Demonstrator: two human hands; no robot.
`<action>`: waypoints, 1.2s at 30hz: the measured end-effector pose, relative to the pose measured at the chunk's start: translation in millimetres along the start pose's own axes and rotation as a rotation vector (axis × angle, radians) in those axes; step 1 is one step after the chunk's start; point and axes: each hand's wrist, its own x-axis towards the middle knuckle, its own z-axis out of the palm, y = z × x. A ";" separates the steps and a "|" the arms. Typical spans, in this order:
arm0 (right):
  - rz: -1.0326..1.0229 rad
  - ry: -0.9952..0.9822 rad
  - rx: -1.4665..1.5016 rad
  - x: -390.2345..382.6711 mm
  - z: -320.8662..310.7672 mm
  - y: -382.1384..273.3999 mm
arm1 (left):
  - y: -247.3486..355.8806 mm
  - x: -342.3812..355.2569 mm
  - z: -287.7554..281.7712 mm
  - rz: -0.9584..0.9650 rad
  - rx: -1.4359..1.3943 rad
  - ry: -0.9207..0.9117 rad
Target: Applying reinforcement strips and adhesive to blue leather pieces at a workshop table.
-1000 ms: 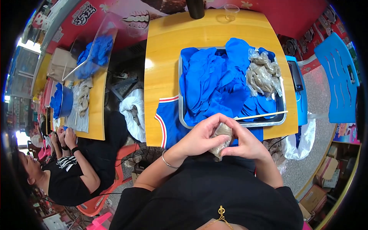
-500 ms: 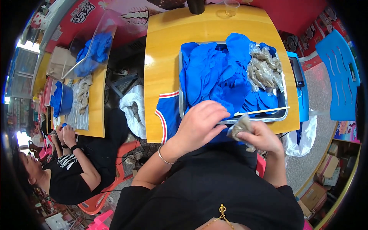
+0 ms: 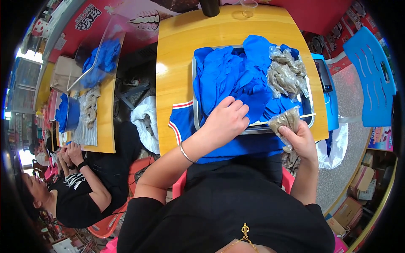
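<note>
My right hand (image 3: 301, 138) grips a small clear plastic packet with beige-brown, soft-looking contents (image 3: 285, 121) at the tray's near right corner. My left hand (image 3: 228, 121) has its fingers curled in over the tray's near edge; whatever they hold, if anything, is hidden. A metal tray (image 3: 195, 80) carries heaped blue fabric-like pieces (image 3: 221, 69). More beige-brown packets (image 3: 288, 71) are piled at its right side. Across its near edge runs a thin pale stick (image 3: 309, 115), passing behind the held packet. Blue cloth with red-and-white trim (image 3: 181, 120) shows beneath the tray's left side.
The yellow table (image 3: 175, 55) bears a clear cup (image 3: 248, 9) and a dark container (image 3: 209, 7) at its far edge. Blue chairs (image 3: 369, 80) stand to the right. At left, another person (image 3: 90, 185) works at a second table (image 3: 107, 126). A white sack (image 3: 145, 122) lies between the tables.
My right hand has risen to the right with the packet, now held up beside the tray corner. My left hand's fingers have curled in, and it has shifted slightly.
</note>
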 end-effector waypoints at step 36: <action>-0.166 -0.099 -0.141 19.6 84.5 -5.0 | 34.3 -64.4 19.0 -0.659 -1.894 0.628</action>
